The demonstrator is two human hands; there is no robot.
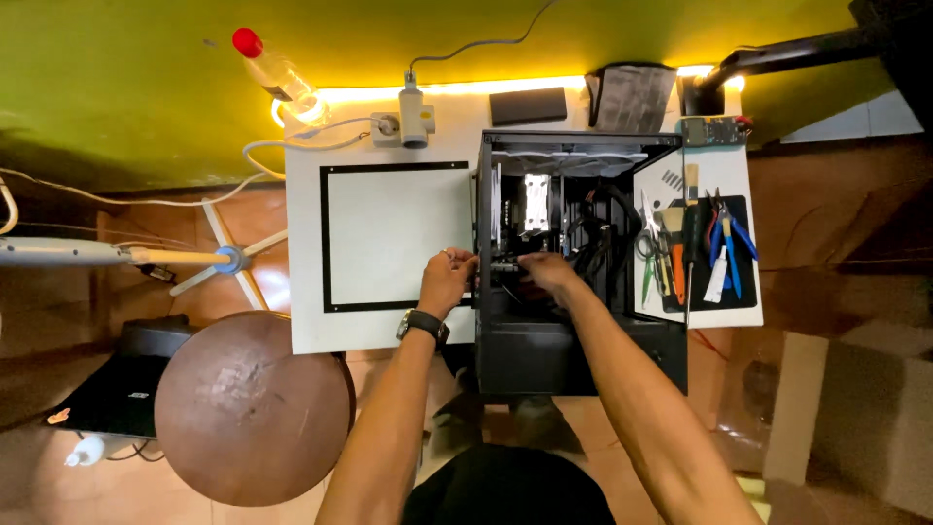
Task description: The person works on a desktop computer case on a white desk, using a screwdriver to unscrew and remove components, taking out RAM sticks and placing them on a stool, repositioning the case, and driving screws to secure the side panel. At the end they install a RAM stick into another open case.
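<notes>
head view: an open black computer case (573, 360) lies on its side on a white table (311, 331), and both hands work inside its bay. the left hand (446, 282), a dark watch (423, 325) at its wrist, is curled over the case's near-side edge, fingers gripping the frame by a small dark part (503, 265) just beyond its fingertips. the right hand (546, 272) reaches in from the other side and covers the same spot; its fingers are bent down among the black cables (593, 238), and i cannot tell whether they pinch anything or only press.

ahead of both hands stands a silver cooler block (536, 202). to the right of the right hand, well apart, pliers and screwdrivers lie on a dark tool mat (714, 292). to the left of the left hand lies a white panel with a black border (394, 238).

as a judgement, the step in hand is seating or freeing a small component or connector inside the case, left hand steadying, right hand doing the fine work. the next move would call for a firm, straight push or pull with the cables kept out of the way.
</notes>
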